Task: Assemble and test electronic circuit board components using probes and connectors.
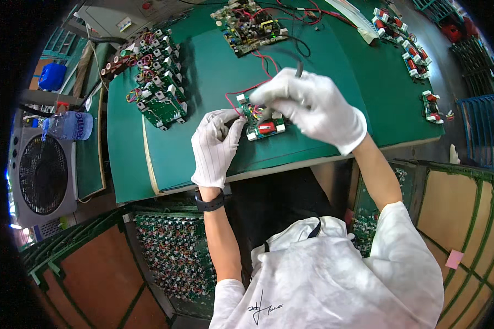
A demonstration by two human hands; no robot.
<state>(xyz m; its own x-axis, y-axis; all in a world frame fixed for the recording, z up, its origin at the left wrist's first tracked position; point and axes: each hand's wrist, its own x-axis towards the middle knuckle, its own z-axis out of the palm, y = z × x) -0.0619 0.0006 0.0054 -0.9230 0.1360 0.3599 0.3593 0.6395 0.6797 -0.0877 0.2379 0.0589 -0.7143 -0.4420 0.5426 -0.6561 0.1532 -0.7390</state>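
Note:
A small green circuit board [252, 117] with white blocks and a red component lies near the front edge of the green work mat. My left hand [217, 143], in a white striped glove, pinches the board's left side, where a red wire [235, 93] comes in. Over the board, my right hand [318, 107], also gloved in white, is closed round a slim dark tool [299, 69]. The tool's upper end shows above the fist, and its lower end points down at the board. Fingers hide most of it, so its kind is unclear.
A larger circuit board [247, 27] with red and black leads sits at the back. Stacked boards [162, 82] stand at the left, more boards [414, 57] at the right edge. A fan [43, 172] and water bottle [71, 125] are far left; board-filled trays [175, 249] flank my body.

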